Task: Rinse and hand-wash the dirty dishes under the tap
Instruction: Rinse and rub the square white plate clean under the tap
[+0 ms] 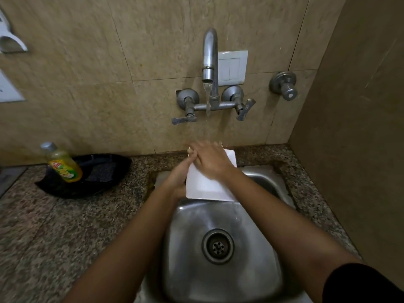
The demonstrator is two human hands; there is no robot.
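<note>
While water runs from the tap (210,55), the whole job sits over the sink (220,243), let into the table (72,226) toward its right end, so runoff goes straight to the drain (218,246) and not onto the granite. Basin looks bare apart from the drain; no other dishes visible in it, so I can't tell how much of the pile is left. White square plate (209,182) is held over the back edge of the sink, tilted with its far edge up toward the wall, right under the stream; likely so water sheets down the face and falls into the basin. Black tray (87,173) lies on the table at the back edge, left of the sink, well clear of the splash zone; reads as a parking spot for the soap. Dish soap bottle (62,164) stands in it, leaning a little, within reach of the left side. Left hand (181,173) is closed on the plate's left edge, fingers curled behind it, acting as the clamp. Right hand (211,160) lies open and flat on the plate's upper face, grasping nothing, motion-blurred, so probably rubbing the surface where the stream lands. Judgement: mid-rinse on this one plate. Risk: wet plate held by one edge only, could slip.
</note>
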